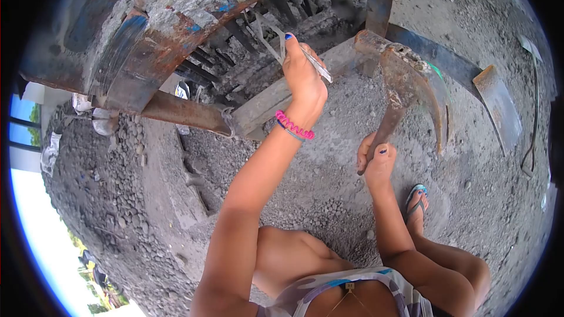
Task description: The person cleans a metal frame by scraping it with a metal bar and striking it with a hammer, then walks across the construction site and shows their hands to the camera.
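Observation:
My left hand (304,79) is closed around a thin, pale, bent strip (270,38), one end of which sticks out past my fingers on the right. Its other end reaches over the dark metal bars (235,38) inside a rusty blue machine frame (170,41) caked with grey cement-like crust. Lower down, my right hand (379,161) grips the handle of a worn, rusty claw hammer (405,79). The hammer's head points up and away from me, overlapping the frame's corner in this view, with the curved claw on the right.
A wooden beam (264,111) runs along the machine's near side. To the right lies a flat metal blade (499,105), with a thin rod tool (534,111) beyond it. Gravel (129,205) covers the ground at left. My sandalled foot (417,205) stands below the hammer.

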`<control>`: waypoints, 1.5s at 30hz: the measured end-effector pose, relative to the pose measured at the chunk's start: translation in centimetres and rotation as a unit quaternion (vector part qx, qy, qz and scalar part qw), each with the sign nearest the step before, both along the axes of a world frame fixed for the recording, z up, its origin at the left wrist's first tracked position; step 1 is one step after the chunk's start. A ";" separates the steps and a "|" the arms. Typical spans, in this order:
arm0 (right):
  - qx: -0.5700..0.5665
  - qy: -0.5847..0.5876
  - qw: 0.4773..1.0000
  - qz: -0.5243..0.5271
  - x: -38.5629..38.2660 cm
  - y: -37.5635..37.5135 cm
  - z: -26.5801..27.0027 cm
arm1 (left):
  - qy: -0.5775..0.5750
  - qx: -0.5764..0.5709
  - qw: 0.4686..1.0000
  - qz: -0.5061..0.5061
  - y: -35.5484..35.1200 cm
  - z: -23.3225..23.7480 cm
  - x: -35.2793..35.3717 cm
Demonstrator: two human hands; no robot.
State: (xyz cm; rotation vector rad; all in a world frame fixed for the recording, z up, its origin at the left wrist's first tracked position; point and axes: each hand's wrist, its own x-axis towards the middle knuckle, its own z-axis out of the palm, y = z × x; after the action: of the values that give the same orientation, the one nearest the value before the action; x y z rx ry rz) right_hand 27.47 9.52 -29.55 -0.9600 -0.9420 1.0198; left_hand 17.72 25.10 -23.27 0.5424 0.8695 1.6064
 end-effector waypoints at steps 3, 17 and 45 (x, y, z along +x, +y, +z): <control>-0.013 0.000 1.000 -0.008 0.5 0.1 -0.4 | 0.009 0.006 1.000 -0.001 0.3 -0.2 0.3; 0.189 -0.006 0.980 -0.058 -1.7 -0.7 -6.3 | 0.010 0.014 1.000 -0.019 0.4 -0.4 0.0; -0.034 -0.163 0.986 -0.030 -1.4 0.5 -6.6 | -0.020 0.008 1.000 -0.017 0.6 -0.6 -0.2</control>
State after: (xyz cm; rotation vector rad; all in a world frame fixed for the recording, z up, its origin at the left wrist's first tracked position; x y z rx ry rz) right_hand 26.02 9.98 -36.19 -1.2303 -1.1442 0.8626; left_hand 17.51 25.74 -23.89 0.5330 0.8142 1.5890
